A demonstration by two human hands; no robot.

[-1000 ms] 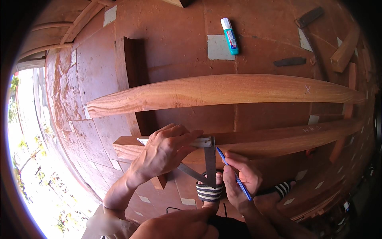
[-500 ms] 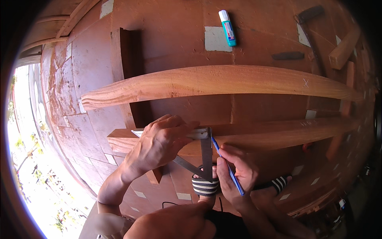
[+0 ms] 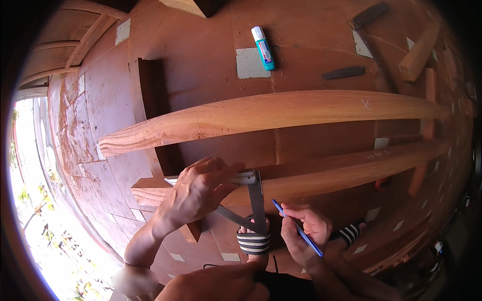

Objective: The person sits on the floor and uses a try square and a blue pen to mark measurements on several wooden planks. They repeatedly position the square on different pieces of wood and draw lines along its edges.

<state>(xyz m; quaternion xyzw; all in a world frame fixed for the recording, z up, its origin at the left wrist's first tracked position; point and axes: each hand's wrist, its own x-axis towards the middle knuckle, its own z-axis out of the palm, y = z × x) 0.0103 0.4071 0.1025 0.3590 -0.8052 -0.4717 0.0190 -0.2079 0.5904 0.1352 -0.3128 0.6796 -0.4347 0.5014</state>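
1. Left hand [image 3: 201, 188]: fingers closed over the square [image 3: 257, 205], handle on top of the near beam [image 3: 311, 183], blade down across its face toward the wearer.
2. Right hand [image 3: 309, 228]: pinching blue pen [image 3: 304, 236], tip just right of blade near the beam's lower edge. Can't tell if touching.
3. Far beam [image 3: 251, 111]: curved, roughly parallel to near one, white mark at right.
4. Both beams lie across left bearer [image 3: 144, 98] and right bearer [image 3: 430, 95].
5. Beyond: teal bottle [image 3: 264, 50], white cap; hammer [image 3: 369, 17] upper right.

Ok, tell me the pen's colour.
The pen is blue, seen best in the head view.
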